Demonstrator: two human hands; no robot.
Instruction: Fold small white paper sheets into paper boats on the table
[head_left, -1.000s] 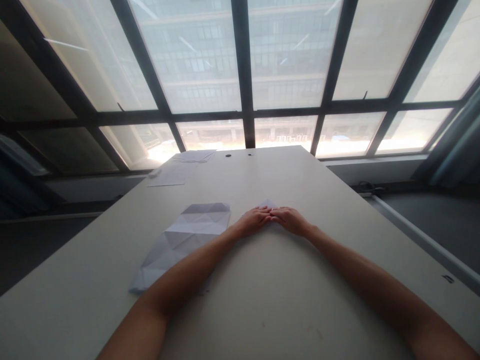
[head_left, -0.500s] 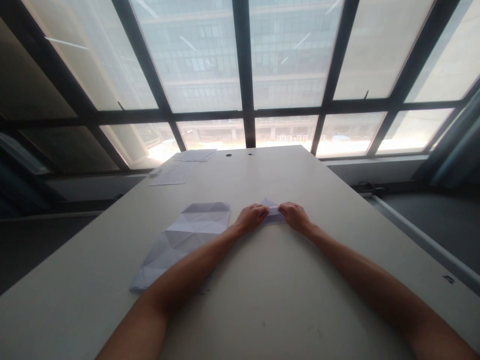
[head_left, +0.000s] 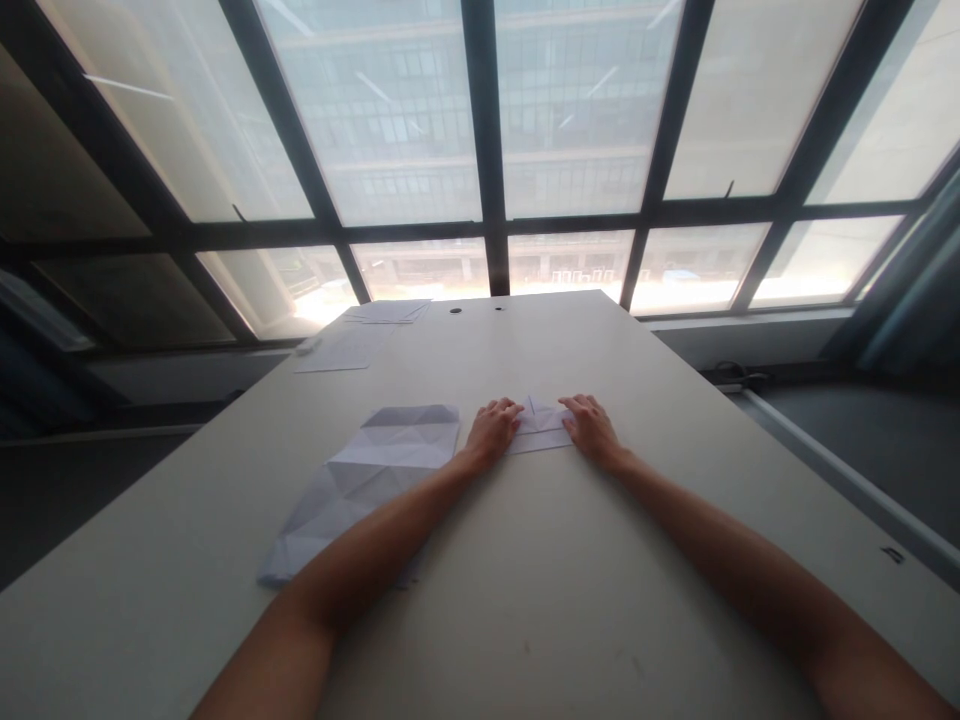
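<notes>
A small folded white paper [head_left: 540,440] lies on the table between my two hands, with a pointed flap at its far side and a crease running across. At its left end rests my left hand [head_left: 493,432], fingers stretched forward and a little apart, touching the edge. My right hand [head_left: 592,428] is at the other end, index finger and thumb spread apart over the paper. Under my left forearm and beyond it is a larger white sheet [head_left: 375,480] with a pattern of creases, partly hidden by the arm.
Several flat white papers [head_left: 386,312] and another sheet [head_left: 337,352] lie at the far left of the white table [head_left: 570,580]. A small white object [head_left: 307,346] sits by the left edge. Two dark holes mark the far end, before tall windows.
My hands have moved slightly apart, and their pinching fingers have opened out. The folded paper now lies flatter, with more of its surface showing.
</notes>
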